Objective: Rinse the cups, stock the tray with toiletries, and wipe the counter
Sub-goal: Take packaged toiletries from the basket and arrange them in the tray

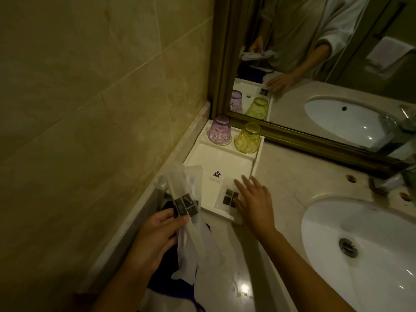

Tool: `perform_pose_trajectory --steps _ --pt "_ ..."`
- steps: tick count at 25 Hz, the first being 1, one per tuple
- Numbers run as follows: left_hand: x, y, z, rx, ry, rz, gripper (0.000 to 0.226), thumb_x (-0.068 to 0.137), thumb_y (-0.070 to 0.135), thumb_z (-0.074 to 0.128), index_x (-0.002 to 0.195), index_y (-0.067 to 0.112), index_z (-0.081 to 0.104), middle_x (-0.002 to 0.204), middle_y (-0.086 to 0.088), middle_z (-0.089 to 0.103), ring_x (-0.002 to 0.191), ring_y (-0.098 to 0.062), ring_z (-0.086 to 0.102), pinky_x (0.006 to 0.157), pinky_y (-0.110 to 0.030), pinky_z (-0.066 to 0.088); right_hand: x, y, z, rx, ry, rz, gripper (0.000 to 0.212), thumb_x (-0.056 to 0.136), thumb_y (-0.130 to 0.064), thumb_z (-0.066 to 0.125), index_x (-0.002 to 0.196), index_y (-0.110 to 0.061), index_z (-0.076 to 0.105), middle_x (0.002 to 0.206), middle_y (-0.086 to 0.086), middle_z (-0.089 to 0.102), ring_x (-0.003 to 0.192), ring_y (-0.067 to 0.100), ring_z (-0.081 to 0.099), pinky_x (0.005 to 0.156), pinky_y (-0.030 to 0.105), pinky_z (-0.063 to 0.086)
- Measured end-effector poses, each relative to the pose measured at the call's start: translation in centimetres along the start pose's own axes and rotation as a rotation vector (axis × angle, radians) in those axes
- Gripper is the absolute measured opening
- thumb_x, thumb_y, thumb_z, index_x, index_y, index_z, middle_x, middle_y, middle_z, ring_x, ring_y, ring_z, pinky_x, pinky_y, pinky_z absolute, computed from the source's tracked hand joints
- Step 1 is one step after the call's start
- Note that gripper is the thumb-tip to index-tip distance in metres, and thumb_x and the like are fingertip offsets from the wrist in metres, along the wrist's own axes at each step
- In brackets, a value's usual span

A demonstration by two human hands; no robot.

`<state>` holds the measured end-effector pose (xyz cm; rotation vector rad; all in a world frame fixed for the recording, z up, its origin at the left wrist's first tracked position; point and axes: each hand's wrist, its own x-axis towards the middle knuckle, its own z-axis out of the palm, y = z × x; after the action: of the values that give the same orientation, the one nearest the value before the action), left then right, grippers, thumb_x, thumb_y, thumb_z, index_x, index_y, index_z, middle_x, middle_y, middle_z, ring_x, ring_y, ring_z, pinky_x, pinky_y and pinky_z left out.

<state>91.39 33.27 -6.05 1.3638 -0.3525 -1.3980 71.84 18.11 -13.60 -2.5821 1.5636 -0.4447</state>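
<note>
Tray (227, 158) is sitting at twelve o'clock on the bench; my right hand (254, 203), released, is flattening a sachet (227, 195) inside, while my left hand (155, 239) is gripping wrapped toiletries (180, 199); I'm aiming to lay them squarely.

Dim, yellowish light; glare on the counter (244, 288); edges bowed, perhaps slightly soft.

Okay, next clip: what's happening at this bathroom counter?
A person is stocking a white tray beside the sink. The right hand lies flat, fingers straight, on a small packet at the tray's near corner. The left hand grips several long wrapped toiletries above the counter's left edge. A purple cup and a yellow cup stand upside down in the tray's back section.
</note>
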Motion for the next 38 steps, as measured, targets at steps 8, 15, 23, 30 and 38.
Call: perform_pose_trajectory --steps 8,15,23,30,38 --pt "0.9 -0.3 1.2 0.024 -0.012 0.003 0.019 0.081 0.007 0.062 0.1 0.009 0.068 0.094 -0.01 0.075 0.091 -0.021 0.07 0.075 -0.03 0.054 -1.4 0.7 0.7 -0.095 -0.278 -0.048 0.045 0.094 -0.041 0.039 0.139 -0.036 0.032 0.149 -0.004 0.036 0.142 0.019 0.017 0.107 0.052 -0.014" --pt "1.5 -0.6 2.3 0.072 0.016 0.052 0.015 0.079 0.007 0.066 0.093 0.01 0.07 0.088 -0.008 0.076 0.084 -0.02 0.072 0.063 -0.024 0.056 -3.0 -5.3 -6.2 0.837 -0.126 0.128 0.021 0.074 -0.052 0.064 0.091 -0.039 0.062 0.085 -0.016 0.066 0.078 -0.002 0.06 0.068 0.019 0.052" --pt "2.3 0.0 2.9 -0.02 -0.187 0.015 0.033 0.072 0.009 0.07 0.104 0.01 0.067 0.101 -0.011 0.074 0.094 -0.024 0.069 0.068 -0.025 0.056 -1.9 -6.5 -8.3 1.095 -0.343 0.337 0.021 0.077 -0.01 0.069 0.081 -0.03 0.068 0.076 0.002 0.067 0.069 0.006 0.064 0.059 0.01 0.051" --pt "3.1 -0.4 2.0 -0.086 -0.241 0.036 0.029 0.072 0.009 0.07 0.101 0.013 0.071 0.107 -0.012 0.072 0.101 -0.025 0.067 0.074 -0.026 0.055 -0.3 -5.4 -6.9 1.273 -0.49 0.456 0.022 0.081 -0.008 0.064 0.078 -0.026 0.076 0.089 0.004 0.073 0.086 0.022 0.067 0.076 0.033 0.054" --pt "3.3 -1.3 0.3 -0.07 0.023 -0.018 0.028 0.078 -0.005 0.062 0.102 0.009 0.065 0.09 -0.004 0.076 0.085 -0.016 0.071 0.063 -0.022 0.056 3.4 -2.8 -4.6 1.347 -0.364 0.617 0.016 0.083 -0.012 0.061 0.074 -0.021 0.071 0.078 0.002 0.071 0.075 0.019 0.066 0.06 0.033 0.057"
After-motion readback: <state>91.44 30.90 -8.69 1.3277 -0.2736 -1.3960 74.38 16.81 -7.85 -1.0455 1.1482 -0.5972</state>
